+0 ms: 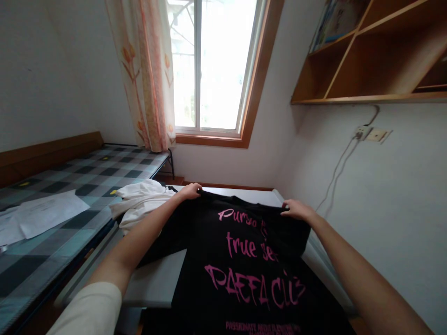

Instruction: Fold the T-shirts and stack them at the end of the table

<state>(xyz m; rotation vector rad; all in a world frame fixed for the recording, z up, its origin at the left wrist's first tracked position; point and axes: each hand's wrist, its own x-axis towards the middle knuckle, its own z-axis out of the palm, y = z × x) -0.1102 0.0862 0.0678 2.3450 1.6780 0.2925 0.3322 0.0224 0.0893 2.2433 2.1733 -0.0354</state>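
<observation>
A black T-shirt with pink lettering is stretched between my two hands, its printed side up. My left hand pinches the shirt at its left shoulder, near the collar. At the opposite shoulder, my right hand has its fingers closed on the cloth. The shirt's lower part hangs past the near edge of the white table and runs out of view at the bottom. Just left of my left hand lies a heap of white clothing, partly hidden behind my forearm.
To the left is a bed with a checkered mattress and papers on it. A window with a flowered curtain is ahead. Wooden shelves hang at upper right, above a wall socket with cords.
</observation>
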